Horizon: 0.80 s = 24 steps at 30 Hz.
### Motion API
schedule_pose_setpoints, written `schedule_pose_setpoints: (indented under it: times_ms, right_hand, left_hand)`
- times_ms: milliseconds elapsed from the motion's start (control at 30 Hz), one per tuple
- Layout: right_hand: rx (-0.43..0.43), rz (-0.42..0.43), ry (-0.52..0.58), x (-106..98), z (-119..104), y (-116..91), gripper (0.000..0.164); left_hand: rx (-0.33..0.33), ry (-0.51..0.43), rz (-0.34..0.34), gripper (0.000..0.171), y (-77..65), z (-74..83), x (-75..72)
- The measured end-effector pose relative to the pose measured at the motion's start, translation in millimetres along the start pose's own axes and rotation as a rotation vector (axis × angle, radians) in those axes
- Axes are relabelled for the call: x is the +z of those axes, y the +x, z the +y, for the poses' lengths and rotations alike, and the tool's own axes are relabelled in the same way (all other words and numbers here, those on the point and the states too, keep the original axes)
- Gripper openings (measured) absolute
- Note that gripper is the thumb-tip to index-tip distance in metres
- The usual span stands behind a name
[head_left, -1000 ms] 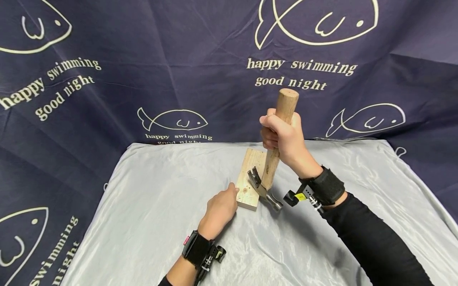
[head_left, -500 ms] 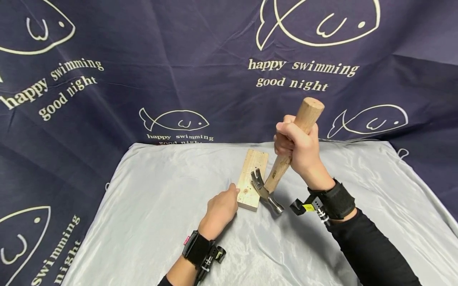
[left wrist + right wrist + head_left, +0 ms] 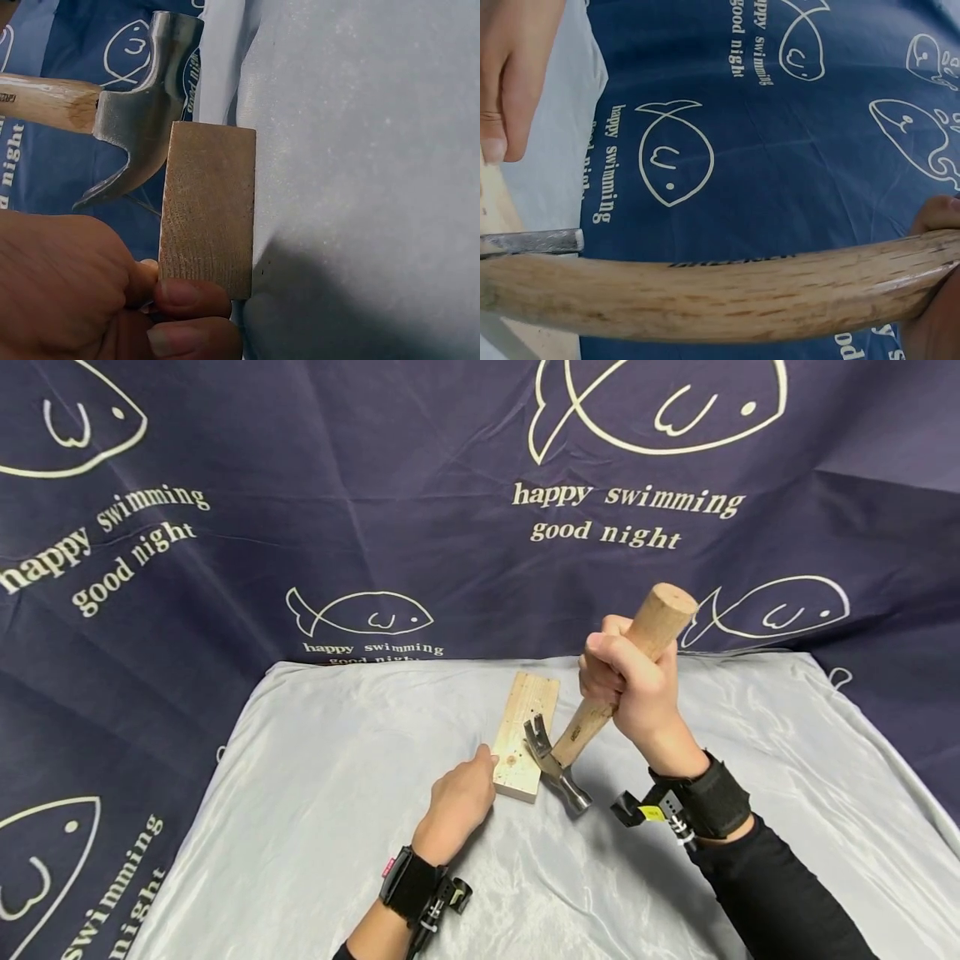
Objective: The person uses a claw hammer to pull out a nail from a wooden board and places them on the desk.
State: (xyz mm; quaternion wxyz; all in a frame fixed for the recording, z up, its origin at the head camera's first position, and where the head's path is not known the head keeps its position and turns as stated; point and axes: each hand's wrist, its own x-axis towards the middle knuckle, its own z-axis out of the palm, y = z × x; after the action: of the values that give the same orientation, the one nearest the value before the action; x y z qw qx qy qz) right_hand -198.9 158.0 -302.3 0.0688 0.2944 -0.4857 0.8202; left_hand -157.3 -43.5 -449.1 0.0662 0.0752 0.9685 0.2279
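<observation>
My right hand (image 3: pixel 633 681) grips the wooden handle of a claw hammer (image 3: pixel 585 731), its butt end up and leaning right. The hammer's head is against the top right part of a pale wooden block (image 3: pixel 528 706), claw over the block and striking face past its right edge. In the left wrist view a thin nail-like shaft (image 3: pixel 142 205) shows between the claw and the block. My left hand (image 3: pixel 461 793) holds the block's near left side, thumb on top and fingers curled at its edge. The right wrist view shows the handle lengthwise, with little of the right hand.
A shiny pale grey cloth (image 3: pixel 337 760) covers the table under the block. Behind it hangs a dark blue curtain (image 3: pixel 420 510) printed with white fish and lettering. Both wrists wear black straps with small cameras.
My right hand has moved right and down, tilting the hammer handle further to the right. The hammer's head stays at the block. Left hand and block keep their place.
</observation>
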Motion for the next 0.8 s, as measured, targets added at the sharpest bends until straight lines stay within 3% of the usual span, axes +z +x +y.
schedule_pose_setpoints:
  times_ms: [167, 400, 667, 800]
  right_hand:
    - [-0.043, -0.015, 0.056, -2.8, -3.5, -7.8, 0.038]
    - [-0.052, -0.006, 0.033, -1.3, -4.2, -12.1, 0.038]
    - [-0.076, 0.015, 0.036, -3.2, -5.2, -14.2, 0.038]
    - [-0.086, 0.009, 0.011, -3.2, -6.9, -13.1, 0.039]
  left_hand:
    - [-0.015, 0.013, 0.004, 0.022, 0.3, 1.4, 0.5]
    - [-0.045, 0.007, -0.002, 0.027, 2.3, 2.9, 0.2]
    - [-0.012, 0.047, 0.002, 0.034, 2.9, 4.8, -10.0]
    - [0.011, 0.003, -0.027, 0.033, 3.5, 5.7, -15.6]
